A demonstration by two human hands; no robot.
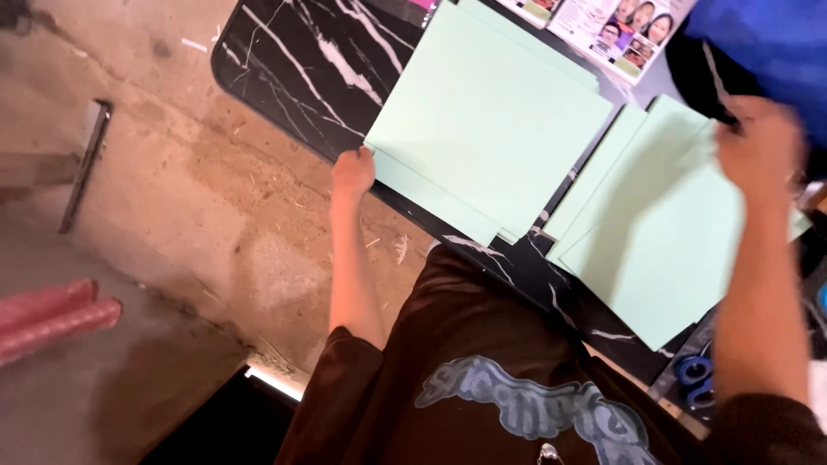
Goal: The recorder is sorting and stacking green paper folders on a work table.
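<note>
Left hand (353,172) at pale green sheets (491,120) on black marble table (293,60)

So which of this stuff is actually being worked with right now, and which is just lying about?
In hand:
left hand on the corner of the left stack of pale green sheets
right hand over the right stack of pale green sheets

Lying about:
printed leaflets
blue-handled scissors
pink rolls on the floor
</note>
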